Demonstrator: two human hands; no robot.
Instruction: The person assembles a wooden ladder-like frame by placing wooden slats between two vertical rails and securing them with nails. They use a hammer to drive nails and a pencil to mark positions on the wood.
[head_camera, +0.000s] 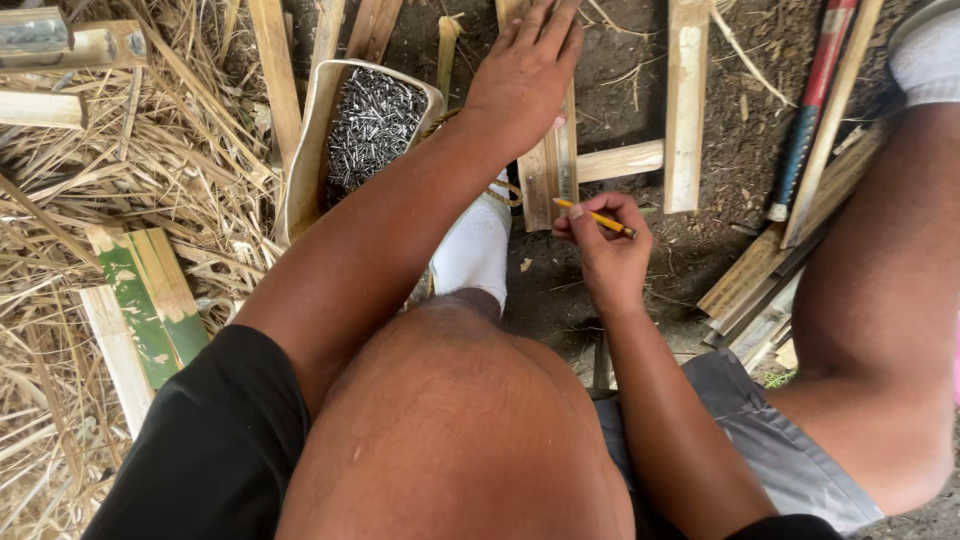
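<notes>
My left hand (525, 70) lies flat, fingers spread, pressing on a pale wooden strip (556, 170) that runs away from me over dark soil. My right hand (607, 245) grips a yellow pencil (598, 217) just right of the strip's near end, its tip pointing right. A short cross strip (620, 160) joins this strip to a second upright strip (686, 100). My left knee fills the lower middle, and my foot in a white sock (475, 250) rests next to the strip's near end.
A shallow pale tray (305, 150) full of small metal nails (372, 125) lies left of my forearm. Dry straw and green-painted bamboo slats (150, 300) cover the left. More wooden slats and a red-and-blue stick (812, 100) lie on the right, by my right leg.
</notes>
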